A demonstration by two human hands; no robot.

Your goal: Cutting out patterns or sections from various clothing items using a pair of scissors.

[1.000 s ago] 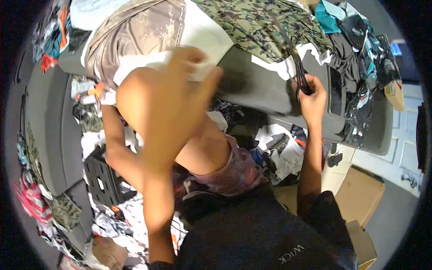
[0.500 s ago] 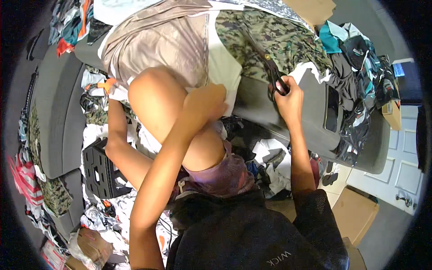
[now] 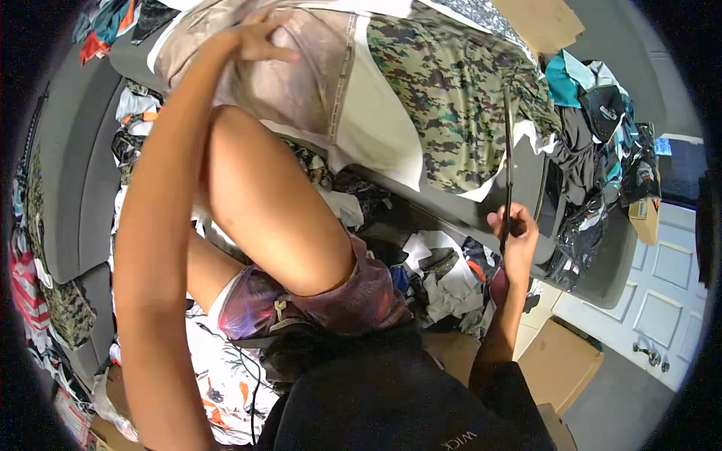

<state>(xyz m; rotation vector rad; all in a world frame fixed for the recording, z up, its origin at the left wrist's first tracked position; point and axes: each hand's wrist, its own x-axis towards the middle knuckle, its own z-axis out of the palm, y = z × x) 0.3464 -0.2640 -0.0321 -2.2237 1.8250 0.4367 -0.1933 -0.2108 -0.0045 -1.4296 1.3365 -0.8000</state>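
Observation:
My left hand [image 3: 259, 43] reaches up over a beige printed fabric [image 3: 301, 90], its fingers spread against the cloth and nothing seen in its grasp. To the right lies a green camouflage-print fabric piece [image 3: 444, 98] with white edges, spread across the grey sofa seat. My right hand [image 3: 520, 234] is closed around the handles of black scissors [image 3: 509, 158], at the seat's front edge. Their blades point away from me, over the right part of the camouflage piece. Edge-on, the scissors do not show clearly whether the blades are parted.
Teal, black and grey garments [image 3: 594, 113] and dark plastic bags [image 3: 579, 244] heap at the sofa's right end. Fabric scraps [image 3: 444, 286] cover the floor before the seat. A cardboard sheet [image 3: 541, 22] lies at the back. A white door [image 3: 665, 293] and cardboard box [image 3: 560, 361] stand right.
My left hand has moved from above my knee up and left onto the beige fabric. My right hand came nearer and rightward with the scissors, now turned more upright. The camouflage piece lies flatter.

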